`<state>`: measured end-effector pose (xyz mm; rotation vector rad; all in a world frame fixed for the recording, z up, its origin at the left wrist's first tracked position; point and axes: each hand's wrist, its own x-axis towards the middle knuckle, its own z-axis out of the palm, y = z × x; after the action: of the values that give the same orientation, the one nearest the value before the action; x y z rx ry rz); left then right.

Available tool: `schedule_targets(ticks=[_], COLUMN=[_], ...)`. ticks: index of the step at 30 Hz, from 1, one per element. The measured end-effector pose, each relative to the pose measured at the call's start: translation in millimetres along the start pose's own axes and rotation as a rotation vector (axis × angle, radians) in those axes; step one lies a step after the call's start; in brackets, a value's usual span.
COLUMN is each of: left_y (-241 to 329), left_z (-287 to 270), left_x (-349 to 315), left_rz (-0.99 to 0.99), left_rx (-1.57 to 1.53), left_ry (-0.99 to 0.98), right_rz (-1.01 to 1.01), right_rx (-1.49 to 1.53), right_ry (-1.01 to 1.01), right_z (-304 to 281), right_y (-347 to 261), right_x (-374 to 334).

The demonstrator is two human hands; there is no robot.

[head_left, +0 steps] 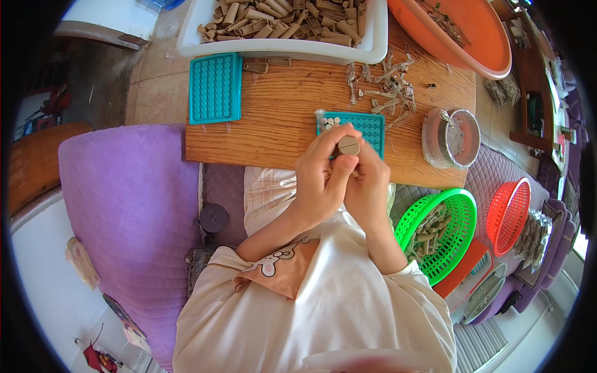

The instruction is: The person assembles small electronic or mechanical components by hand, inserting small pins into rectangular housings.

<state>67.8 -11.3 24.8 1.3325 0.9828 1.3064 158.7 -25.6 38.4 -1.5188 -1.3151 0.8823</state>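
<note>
Over the near edge of a wooden table [280, 112], right of its middle, two bare hands meet around one tan cylinder [349, 145]; its round end, crossed by a fine line, faces up toward the viewer. Left-hand [318, 180] fingers are curled narrow, index finger beyond the cylinder and thumb on its near side; the right hand [371, 180] closes in from the right, also bent around it, though how its fingertips sit cannot be told. Just beyond the hands lies a teal cupped tray [373, 128], with a few white discs [331, 122] clustered at its far left corner; most of its visible cups hold none. Farther left rests a second teal tray [214, 88], with no discs visible on it; at the far side a white tub [280, 51] holds a large heap of tan half-shells [280, 28], seemingly stock still to be worked. To the right, beside the lap, a green basket [465, 217] holds a smaller pile of tan pieces [433, 231], perhaps those already finished; a tangle of small wired parts [392, 87] lies far right of the hands. Judging by these piles, the piece in hand looks nearly closed up, and much remains.
</note>
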Motion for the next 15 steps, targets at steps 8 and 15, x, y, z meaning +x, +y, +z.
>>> schedule_targets(ticks=[8,15], left_y=[-10.0,-4.7], left_z=[5.5,2.1], left_x=[3.7,13.5], left_rz=[-0.143,-0.318], left_rx=[-0.026,-0.535], left_ry=[-0.08,0.028], right_rz=[-0.019,0.184], right_rx=[-0.018,-0.038], right_ry=[0.029,0.036], right_z=[9.7,-86.3], right_y=[19.9,21.2], right_x=[-2.3,22.5])
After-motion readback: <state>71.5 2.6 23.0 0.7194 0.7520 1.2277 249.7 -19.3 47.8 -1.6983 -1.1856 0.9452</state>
